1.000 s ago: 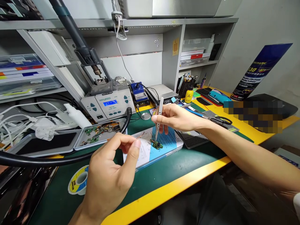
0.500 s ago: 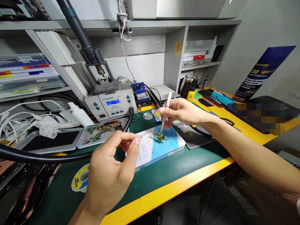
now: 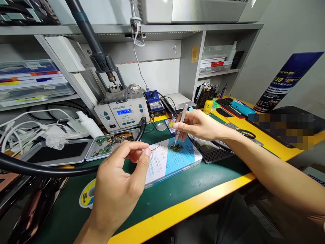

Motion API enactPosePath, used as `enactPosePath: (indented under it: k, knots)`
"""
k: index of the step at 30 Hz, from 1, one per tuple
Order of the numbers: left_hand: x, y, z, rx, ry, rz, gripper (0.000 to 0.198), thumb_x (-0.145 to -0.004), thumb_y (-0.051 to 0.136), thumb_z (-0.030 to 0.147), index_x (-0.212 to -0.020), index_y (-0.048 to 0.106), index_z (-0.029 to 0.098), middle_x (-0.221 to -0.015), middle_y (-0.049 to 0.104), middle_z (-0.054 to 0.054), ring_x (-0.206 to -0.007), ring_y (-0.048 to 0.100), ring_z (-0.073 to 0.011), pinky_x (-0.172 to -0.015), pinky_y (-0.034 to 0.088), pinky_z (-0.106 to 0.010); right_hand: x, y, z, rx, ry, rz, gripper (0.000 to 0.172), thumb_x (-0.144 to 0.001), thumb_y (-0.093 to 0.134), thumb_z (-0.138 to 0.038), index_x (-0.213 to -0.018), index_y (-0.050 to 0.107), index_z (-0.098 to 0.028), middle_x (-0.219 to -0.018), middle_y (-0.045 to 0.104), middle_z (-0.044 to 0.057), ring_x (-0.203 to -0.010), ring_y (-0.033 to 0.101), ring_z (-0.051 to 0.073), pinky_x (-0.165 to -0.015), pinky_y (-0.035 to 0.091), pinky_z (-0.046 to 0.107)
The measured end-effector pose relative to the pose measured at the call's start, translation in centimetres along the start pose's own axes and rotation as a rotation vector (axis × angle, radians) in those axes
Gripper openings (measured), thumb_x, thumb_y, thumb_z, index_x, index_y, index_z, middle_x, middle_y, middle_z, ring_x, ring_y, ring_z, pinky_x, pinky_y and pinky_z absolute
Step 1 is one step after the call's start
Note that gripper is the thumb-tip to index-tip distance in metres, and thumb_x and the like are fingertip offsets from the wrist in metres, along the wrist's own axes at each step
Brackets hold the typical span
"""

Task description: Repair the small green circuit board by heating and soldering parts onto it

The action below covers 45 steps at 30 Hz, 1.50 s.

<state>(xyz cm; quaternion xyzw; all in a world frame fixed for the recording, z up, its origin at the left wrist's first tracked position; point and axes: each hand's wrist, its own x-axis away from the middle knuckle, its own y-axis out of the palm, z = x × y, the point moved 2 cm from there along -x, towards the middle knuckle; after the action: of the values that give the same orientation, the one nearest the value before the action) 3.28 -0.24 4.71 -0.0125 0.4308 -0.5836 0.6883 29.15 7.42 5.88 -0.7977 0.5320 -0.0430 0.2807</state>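
A circuit board (image 3: 177, 148) lies on a white-and-blue box (image 3: 157, 165) on the worktop (image 3: 177, 190). The right hand (image 3: 199, 125) has its grip clamped on tweezers (image 3: 182, 118), tips at the board. The nearer left hand (image 3: 122, 176) shows thumb and forefinger together; I cannot tell whether on anything.

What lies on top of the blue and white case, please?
A small circuit board; tweezers in the right hand point at it. The left hand covers the left part of the case from view.

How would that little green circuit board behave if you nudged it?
The circuit board probably weighs little, being small. It might slide, since it lies on a flat, smooth-looking box. Its tiny crowded parts look fragile.
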Motion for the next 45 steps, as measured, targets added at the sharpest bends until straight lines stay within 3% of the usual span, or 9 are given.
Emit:
enactPosePath:
  k: [6,16,25,31,35,38,42,45]
  knots:
    - [0.0,-0.1,-0.1,-0.006,-0.003,-0.009,0.013,-0.095,0.069,0.042,-0.094,0.074,0.029,-0.083,0.075,0.006,-0.072,0.069,-0.012,-0.069,0.052,-0.022,-0.3,-0.5,-0.1,0.0,0.021,-0.018,0.041,-0.099,0.068,-0.056,-0.083,0.073,-0.019,-0.074,0.082,0.004,-0.069,0.081,0.022,-0.062,0.064,0.028]
    - [-0.1,0.1,0.1,-0.002,0.011,-0.008,0.012,-0.094,0.068,0.039,-0.095,0.074,0.029,-0.082,0.075,0.006,-0.071,0.069,-0.0123,-0.068,0.052,-0.023,-0.4,-0.4,-0.2,-0.124,0.106,-0.084,0.049,-0.091,0.073,-0.064,-0.082,0.077,-0.017,-0.08,0.084,0.009,-0.069,0.082,0.024,-0.066,0.067,0.032]
    - [-0.1,0.0,-0.1,-0.016,0.037,-0.001,0.013,-0.096,0.066,0.038,-0.092,0.075,0.029,-0.083,0.076,0.007,-0.072,0.068,-0.0112,-0.067,0.052,-0.019,-0.8,0.1,-0.3,-0.213,0.149,0.031,0.053,-0.08,0.083,-0.069,-0.079,0.075,-0.017,-0.075,0.08,0.008,-0.065,0.08,0.023,-0.06,0.066,0.031]
    - [0.0,-0.1,-0.4,-0.04,-0.012,0.034,0.018,-0.097,0.065,0.044,-0.095,0.077,0.031,-0.083,0.077,0.008,-0.072,0.069,-0.0108,-0.066,0.052,-0.018,-0.8,-0.7,0.4,-0.23,0.161,0.104,0.056,-0.076,0.083,-0.074,-0.072,0.069,-0.02,-0.066,0.078,0.007,-0.067,0.081,0.027,-0.061,0.069,0.035]
    - [0.0,-0.3,-0.3,-0.052,-0.062,0.081,0.025,-0.099,0.061,0.048,-0.09,0.077,0.03,-0.069,0.07,0.007,-0.057,0.06,-0.0112,-0.059,0.051,-0.022,-0.3,-1.1,0.0,-0.191,0.183,0.058,0.054,-0.074,0.086,-0.07,-0.069,0.067,-0.02,-0.067,0.08,0.008,-0.062,0.081,0.027,-0.057,0.068,0.034]
    - [0.0,-0.3,-0.5,-0.024,-0.076,0.086,0.033,-0.102,0.056,0.049,-0.08,0.07,0.028,-0.065,0.065,0.005,-0.06,0.06,-0.0127,-0.056,0.047,-0.025,-0.1,-1.2,-0.4,-0.184,0.172,0.031,0.051,-0.075,0.087,-0.068,-0.072,0.072,-0.02,-0.07,0.081,0.007,-0.065,0.082,0.028,-0.06,0.069,0.035]
    - [-0.1,-0.4,-0.7,-0.018,-0.102,0.106,0.047,-0.104,0.054,0.051,-0.065,0.055,0.026,-0.061,0.059,0.003,-0.062,0.057,-0.0148,-0.057,0.041,-0.031,0.0,-1.9,-0.3,-0.193,0.153,0.082,0.045,-0.076,0.089,-0.063,-0.072,0.076,-0.02,-0.07,0.081,0.006,-0.062,0.08,0.025,-0.058,0.068,0.031]
    - [-0.2,-0.7,-0.7,0.021,-0.166,0.203,0.046,-0.1,0.062,0.049,-0.061,0.054,0.026,-0.058,0.055,0.003,-0.063,0.054,-0.0165,-0.063,0.041,-0.036,-0.1,-2.5,-0.1,-0.218,0.147,0.158,0.044,-0.075,0.092,-0.06,-0.067,0.076,-0.02,-0.067,0.08,0.008,-0.059,0.078,0.023,-0.057,0.067,0.03]
